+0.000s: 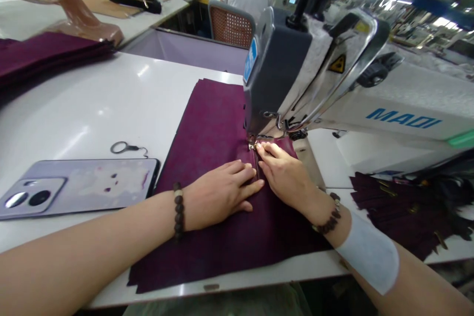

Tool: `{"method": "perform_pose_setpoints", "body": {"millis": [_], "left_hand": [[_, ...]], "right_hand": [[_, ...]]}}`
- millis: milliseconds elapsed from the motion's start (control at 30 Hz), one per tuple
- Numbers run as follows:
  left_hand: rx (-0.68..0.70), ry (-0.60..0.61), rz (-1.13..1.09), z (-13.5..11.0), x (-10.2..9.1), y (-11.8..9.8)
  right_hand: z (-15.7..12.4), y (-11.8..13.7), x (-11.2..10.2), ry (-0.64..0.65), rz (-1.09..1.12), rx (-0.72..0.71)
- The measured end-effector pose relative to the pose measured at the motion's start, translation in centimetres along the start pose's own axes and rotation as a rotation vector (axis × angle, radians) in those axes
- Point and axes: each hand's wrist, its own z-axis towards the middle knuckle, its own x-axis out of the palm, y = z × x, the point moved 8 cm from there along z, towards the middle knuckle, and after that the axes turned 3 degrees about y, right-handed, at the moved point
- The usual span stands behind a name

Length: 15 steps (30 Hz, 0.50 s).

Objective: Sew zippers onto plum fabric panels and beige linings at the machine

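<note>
I am pressing my left hand (222,192) and right hand (287,177) flat, fingers outstretched and clasping nothing, on the dark purple fabric panel (213,123) running lengthwise away beyond my fingertips.

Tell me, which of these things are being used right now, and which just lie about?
In use: purple fabric, sewing machine, left hand, right hand.
Lying about: phone, fan, folded fabric stack, pile of pieces.

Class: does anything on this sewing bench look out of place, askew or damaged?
Nothing looks damaged. The fabric lies flat under the left hand and right hand at the machine. Only the phone, face down on the table left of it, seems out of place; the pieces at right lie in a loose heap.
</note>
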Motion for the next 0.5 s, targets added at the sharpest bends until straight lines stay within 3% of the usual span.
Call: {"method": "perform_pose_setpoints", "body": {"millis": [100,333,500], "left_hand": [[0.007,-0.012,0.014,0.1,0.0,0.4],[0.014,-0.002,0.039,0.5,0.1,1.3],[-0.01,0.005,0.059,0.6,0.1,1.2]], "right_hand": [[0.4,-0.4,0.2,0.031,0.016,0.023],[1.4,-0.7,0.1,-0.067,0.091,-0.03],[1.6,-1.5,0.6,-0.043,0.171,-0.006]]}}
